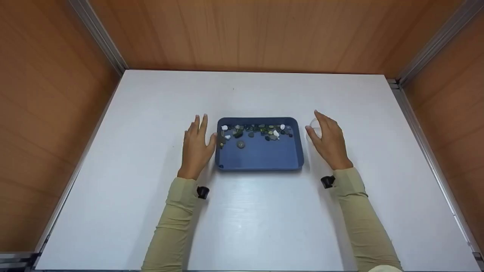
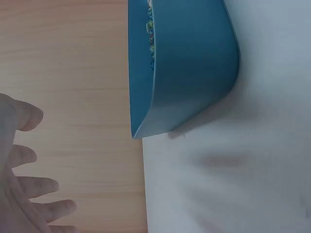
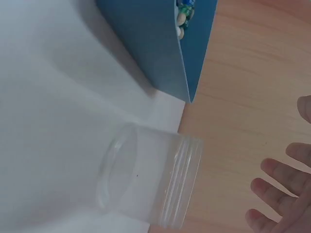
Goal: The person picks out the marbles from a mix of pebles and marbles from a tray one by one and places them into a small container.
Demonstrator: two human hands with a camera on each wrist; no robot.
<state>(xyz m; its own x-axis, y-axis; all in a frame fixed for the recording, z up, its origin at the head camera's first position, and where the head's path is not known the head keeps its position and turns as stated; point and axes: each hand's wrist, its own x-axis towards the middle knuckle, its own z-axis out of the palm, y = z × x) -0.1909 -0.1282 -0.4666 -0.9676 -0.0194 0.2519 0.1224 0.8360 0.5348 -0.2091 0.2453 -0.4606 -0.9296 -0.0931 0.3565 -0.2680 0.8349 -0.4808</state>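
Note:
A blue tray [image 1: 261, 158] lies on the white table, with many small pebbles [image 1: 261, 129] spread mostly along its far side. White, green and dark stones are among them, and a round grey one [image 1: 241, 144] lies apart. Just left of the tray is my left hand [image 1: 196, 147], fingers spread, holding nothing. To the tray's right hovers my right hand [image 1: 329, 141], its fingers extended and thumb apart. Partly hidden beneath it in the head view stands a clear jar [image 3: 146, 174]; the right wrist view shows its threaded rim without a lid, apart from the fingers.
The white table [image 1: 261, 219] is enclosed by wood-grain panels [image 1: 238, 34] at the back and both sides, with metal strips at the corners. A dark wrist camera [image 1: 203, 192] sits at the left cuff, another [image 1: 328, 181] at the right.

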